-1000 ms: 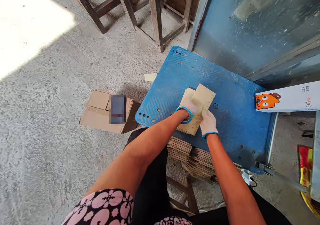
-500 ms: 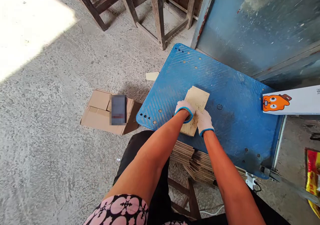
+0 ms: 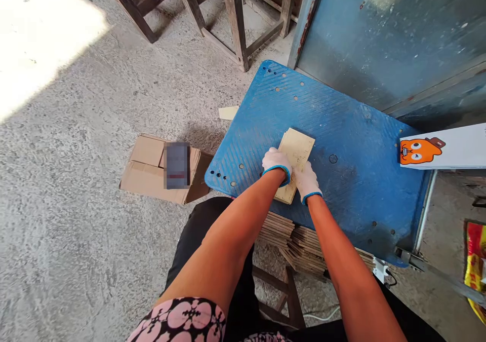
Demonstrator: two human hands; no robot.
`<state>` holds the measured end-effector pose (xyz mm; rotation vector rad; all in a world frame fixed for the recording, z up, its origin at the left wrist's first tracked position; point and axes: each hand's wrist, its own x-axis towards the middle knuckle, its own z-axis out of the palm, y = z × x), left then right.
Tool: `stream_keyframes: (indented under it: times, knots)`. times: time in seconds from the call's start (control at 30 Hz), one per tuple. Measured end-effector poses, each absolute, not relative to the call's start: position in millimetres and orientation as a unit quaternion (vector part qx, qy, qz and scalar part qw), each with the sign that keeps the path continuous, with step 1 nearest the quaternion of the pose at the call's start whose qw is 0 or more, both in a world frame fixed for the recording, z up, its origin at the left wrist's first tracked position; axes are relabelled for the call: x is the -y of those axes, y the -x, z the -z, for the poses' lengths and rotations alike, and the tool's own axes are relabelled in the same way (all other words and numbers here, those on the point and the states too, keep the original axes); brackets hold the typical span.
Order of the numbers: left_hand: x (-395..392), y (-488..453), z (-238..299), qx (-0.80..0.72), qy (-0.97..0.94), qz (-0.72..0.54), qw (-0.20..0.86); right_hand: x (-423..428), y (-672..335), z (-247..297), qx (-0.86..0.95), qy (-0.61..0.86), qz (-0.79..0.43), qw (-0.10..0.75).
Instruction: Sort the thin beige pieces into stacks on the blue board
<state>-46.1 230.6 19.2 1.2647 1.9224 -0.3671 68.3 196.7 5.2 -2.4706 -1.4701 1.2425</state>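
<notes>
A stack of thin, pale yellow wooden boards lies on the blue plastic tabletop. Wrapped against its left side is my left hand, in a white knitted glove with a blue cuff. My right hand, gloved the same way, presses on the stack's right side. The fingers of both hands are closed around the boards and partly hidden. Small dark specks dot the top board. The stack's near end shows between my wrists.
Left of the table stands a cardboard box with a blurred dark rectangular item on it. More boards are stacked below the near edge. A white box lies at the right; wooden stool legs stand behind.
The boards' far ends, fanned out before, now sit more evenly together. Both hands stay on the stack's sides, the left one slightly farther back along it. The camera view has shifted slightly.
</notes>
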Motion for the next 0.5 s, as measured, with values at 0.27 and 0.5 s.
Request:
stream_keyframes:
  times: [0.27, 0.5]
  knots:
    - [-233, 50, -29, -0.700, -0.593, 0.220, 0.332, -187, -84, -16, 0.518, 0.785, -0.340, 0.000]
    - [-227, 54, -64, -0.652, -0.663, 0.162, 0.331, -108, -118, -21, 0.415, 0.781, -0.361, 0.296]
